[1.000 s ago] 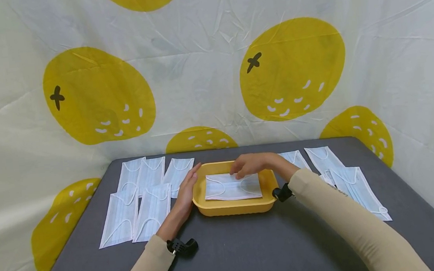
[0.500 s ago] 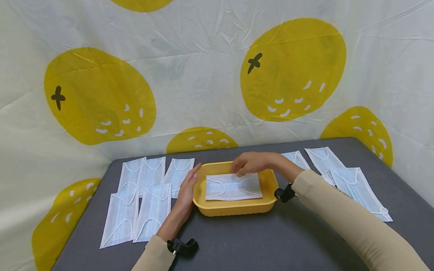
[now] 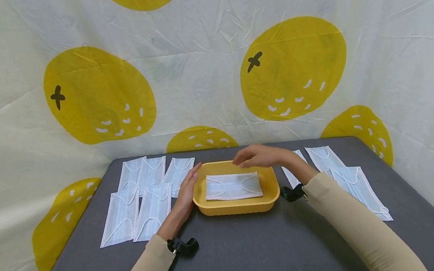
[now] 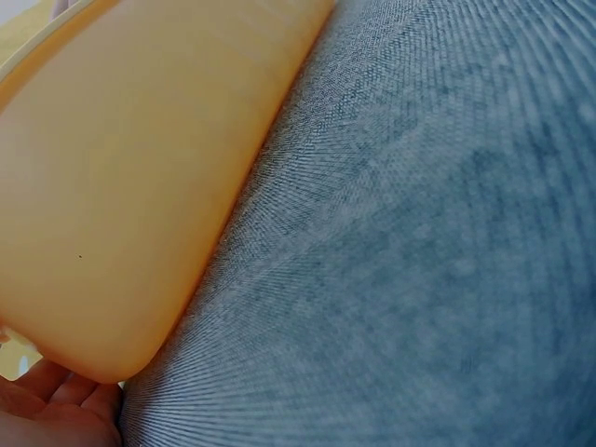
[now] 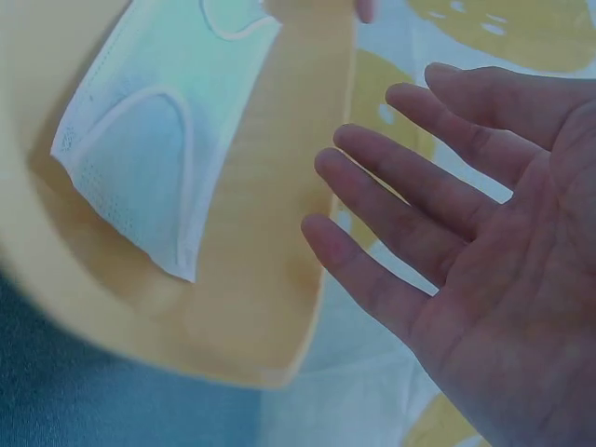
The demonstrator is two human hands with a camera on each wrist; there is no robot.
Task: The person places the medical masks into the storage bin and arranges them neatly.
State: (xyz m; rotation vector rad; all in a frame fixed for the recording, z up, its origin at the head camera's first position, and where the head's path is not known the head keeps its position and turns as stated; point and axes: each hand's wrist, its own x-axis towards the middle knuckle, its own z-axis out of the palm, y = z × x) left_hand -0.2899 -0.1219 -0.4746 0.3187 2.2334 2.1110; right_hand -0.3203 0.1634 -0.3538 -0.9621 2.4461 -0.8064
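A yellow plastic tray point(image 3: 238, 209) stands on the dark table with one light blue face mask point(image 3: 233, 186) lying flat inside, its ear loops on top. My left hand point(image 3: 185, 194) rests along the tray's left side with the fingers extended; in the left wrist view its fingers point(image 4: 70, 391) lie against the tray's outer wall. Over the back right of the tray hovers my right hand point(image 3: 260, 156), apart from the mask. The right wrist view shows that right hand point(image 5: 475, 214) with spread fingers, holding nothing.
Several masks point(image 3: 151, 212) lie on the table at the left, some overlapping. More masks point(image 3: 357, 189) lie at the right, one of them point(image 3: 292, 174) partly hidden behind my right forearm. A fruit-patterned curtain point(image 3: 197, 89) hangs behind the table point(image 3: 240, 255).
My right hand has let go of the mask, lifted off it and moved slightly back and right. The mask stays in the tray. My left hand has not moved.
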